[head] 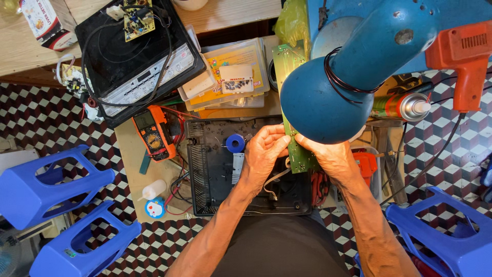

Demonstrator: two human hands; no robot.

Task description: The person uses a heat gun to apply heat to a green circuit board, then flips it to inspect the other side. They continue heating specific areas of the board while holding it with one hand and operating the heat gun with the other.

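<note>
1. A low wooden desk is seen from above on a floor of checkered cube-pattern tiles; blue plastic stools stand at both lower corners.
2. A long green circuit board is held upright on edge near the desk's middle, under a big blue lamp hood.
3. The left hand is pinched on the board's left face, fingers together.
4. The right hand is clamped on its right face, thumb on top.
5. An open black plastic appliance casing lies just beneath the hands, a blue solder spool inside it.
6. An orange multimeter rests to the casing's left.
7. A black induction cooktop is noted at the desk's far left corner.
</note>
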